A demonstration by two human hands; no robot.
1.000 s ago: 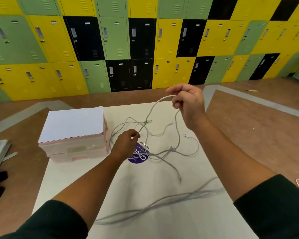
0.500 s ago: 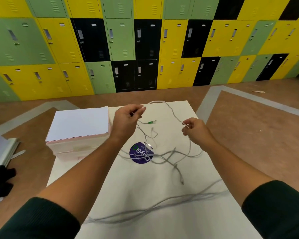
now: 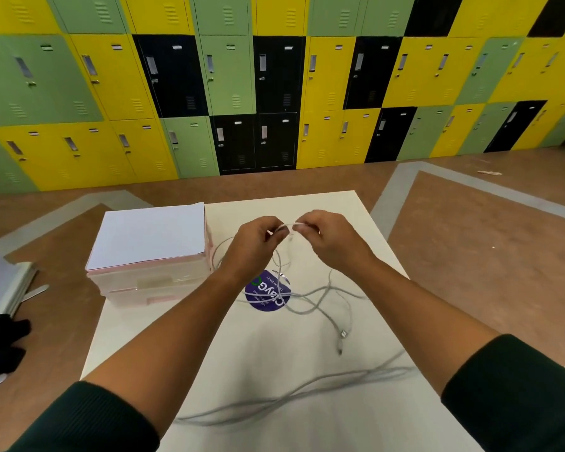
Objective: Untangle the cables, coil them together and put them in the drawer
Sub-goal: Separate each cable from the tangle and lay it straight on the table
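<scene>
Cables [image 3: 310,300] thin, pale grey, loosely tangled

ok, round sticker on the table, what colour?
Sticker is purple with white lettering and a green mark; head view.

1. Your left sleeve [image 3: 79,419], at seven o'clock in the frame: dark green knit, finely ribbed.
2. Your right sleeve [image 3: 516,393], at four o'clock: the same dark green knit.
3. Your forearms show bare beyond both cuffs; left hand [image 3: 258,246] and right hand [image 3: 335,243] bare too.
</scene>
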